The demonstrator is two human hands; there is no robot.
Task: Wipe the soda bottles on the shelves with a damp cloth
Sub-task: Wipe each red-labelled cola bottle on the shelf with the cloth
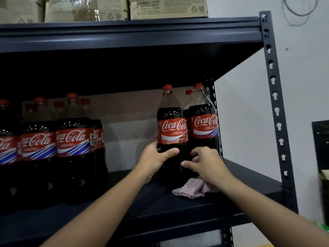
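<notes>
1 cloth [191, 188] — half-hidden behind right hand [204, 163].

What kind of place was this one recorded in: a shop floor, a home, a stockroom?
Most likely a stockroom or storage room. A bolted metal rack against a bare wall holds rows of identical cola bottles, with brown shipping cartons stacked on the shelf above. No price tags show.

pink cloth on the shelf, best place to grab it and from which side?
Pinch the bunched fold of the pink cloth from the front, coming in low along the shelf. It lies crumpled at the foot of the bottle, partly under the right hand, so only its front-left part is free; bottles block the back.
</notes>
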